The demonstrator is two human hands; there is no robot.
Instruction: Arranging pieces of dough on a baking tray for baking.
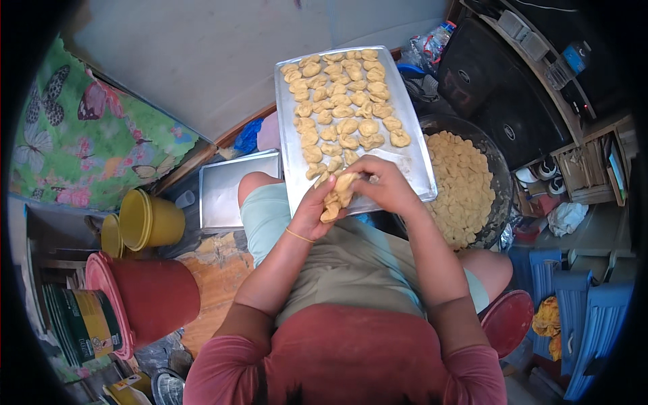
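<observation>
My left hand (312,214) is closed round a lump of pale yellow dough (339,194), held over the near end of a metal baking tray (403,164). Fingers of my right hand (388,183) are closed on the upper end of that same dough. Rows of small twisted dough pieces (347,126) cover most of the tray, which slopes across my lap. Beyond my right arm, a wide dark basin (501,189) holds a big mass of flattened, cut-looking dough (459,182).
An unfilled metal tray (233,196) lies on the floor to the left. Yellow buckets (158,219) and a red bucket (158,297) stand nearer on that side. A large black speaker (503,88) is behind the basin. Blue plastic furniture (601,331) sits at the lower right.
</observation>
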